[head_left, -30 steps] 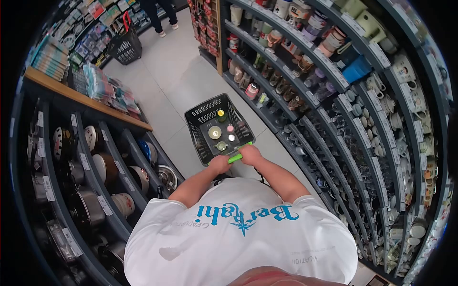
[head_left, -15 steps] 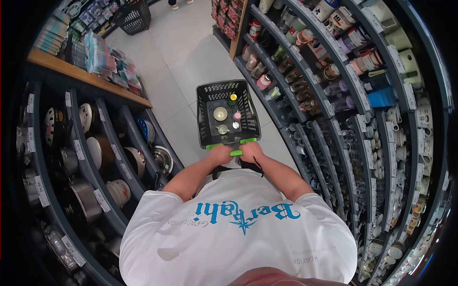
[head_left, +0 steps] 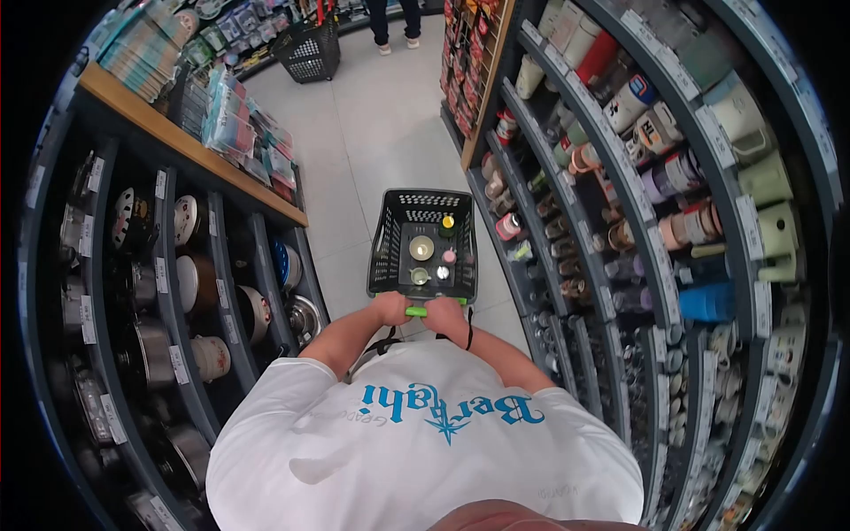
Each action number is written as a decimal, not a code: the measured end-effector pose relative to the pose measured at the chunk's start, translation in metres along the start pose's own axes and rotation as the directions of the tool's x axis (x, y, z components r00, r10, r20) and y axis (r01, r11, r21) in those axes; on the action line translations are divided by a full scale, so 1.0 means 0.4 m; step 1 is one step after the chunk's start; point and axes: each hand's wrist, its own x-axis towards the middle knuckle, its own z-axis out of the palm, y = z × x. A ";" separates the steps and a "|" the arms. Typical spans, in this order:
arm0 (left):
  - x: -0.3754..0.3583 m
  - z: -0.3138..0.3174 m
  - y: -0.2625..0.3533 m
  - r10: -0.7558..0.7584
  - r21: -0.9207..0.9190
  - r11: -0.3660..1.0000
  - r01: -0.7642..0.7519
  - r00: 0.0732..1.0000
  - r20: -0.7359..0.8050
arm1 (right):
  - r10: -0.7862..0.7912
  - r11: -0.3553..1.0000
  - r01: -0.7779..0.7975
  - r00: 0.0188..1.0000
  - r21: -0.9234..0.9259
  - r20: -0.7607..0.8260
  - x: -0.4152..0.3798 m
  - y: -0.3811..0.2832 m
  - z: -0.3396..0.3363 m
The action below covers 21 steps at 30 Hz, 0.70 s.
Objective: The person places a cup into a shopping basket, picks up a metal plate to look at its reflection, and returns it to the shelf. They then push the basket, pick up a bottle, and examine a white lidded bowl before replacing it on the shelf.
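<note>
A black shopping basket with perforated walls is in front of me, its green handle on the near side. My left hand is wrapped round the left part of the handle and my right hand round the right part. Inside the basket stand a cream bowl, a pale green cup, a small pink item, a small white item and a dark bottle with a yellow top. Their exact kinds are too small to tell.
Shelves of pots and pans line the left side. Bottles and mugs fill the right shelves. Ahead, a tiled aisle runs past a second black basket and a person's legs.
The far basket, the person's legs and the shelf ends have shifted right and lower in view. My basket appears lower in the frame. Both hands keep their hold on the handle.
</note>
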 end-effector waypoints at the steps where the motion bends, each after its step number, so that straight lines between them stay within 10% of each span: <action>1: 0.012 -0.012 0.001 -0.017 -0.001 1.000 0.017 1.000 -0.012 | 0.013 1.000 -0.013 1.000 -0.007 0.024 0.017 0.004 -0.014; 21: 0.195 -0.206 -0.112 -0.119 -0.027 0.993 0.116 0.976 -0.184 | 0.004 1.000 -0.007 0.996 0.031 0.094 0.328 0.113 -0.154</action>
